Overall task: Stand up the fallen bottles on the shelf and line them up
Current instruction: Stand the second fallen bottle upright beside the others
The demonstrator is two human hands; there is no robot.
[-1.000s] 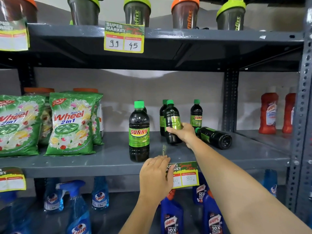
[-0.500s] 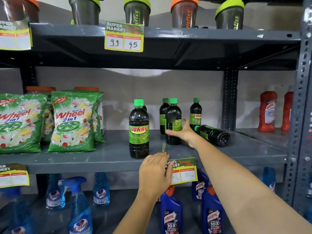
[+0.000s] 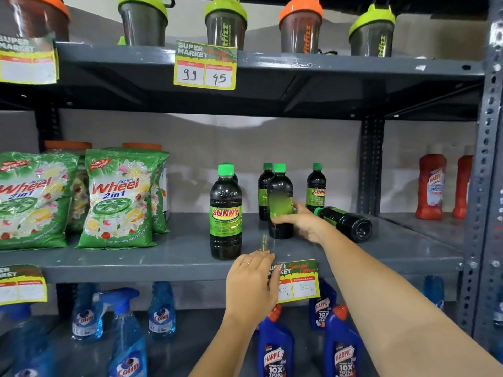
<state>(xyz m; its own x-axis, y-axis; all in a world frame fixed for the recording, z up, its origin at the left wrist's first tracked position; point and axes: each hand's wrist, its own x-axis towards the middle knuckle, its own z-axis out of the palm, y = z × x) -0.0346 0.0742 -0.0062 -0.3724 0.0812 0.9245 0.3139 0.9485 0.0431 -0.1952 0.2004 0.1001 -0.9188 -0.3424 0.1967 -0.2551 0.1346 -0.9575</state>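
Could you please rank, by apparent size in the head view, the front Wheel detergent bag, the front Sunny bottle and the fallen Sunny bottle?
1. Front Wheel detergent bag
2. Front Sunny bottle
3. Fallen Sunny bottle, though it lies farther back and foreshortened, so it probably matches the front bottle.

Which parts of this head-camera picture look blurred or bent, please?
Head view: the label of the dark green-capped bottle held by the right hand is smeared; the front dark bottle's SUNNY label reads sharp; the grey perforated steel upright bows from wide-angle distortion.
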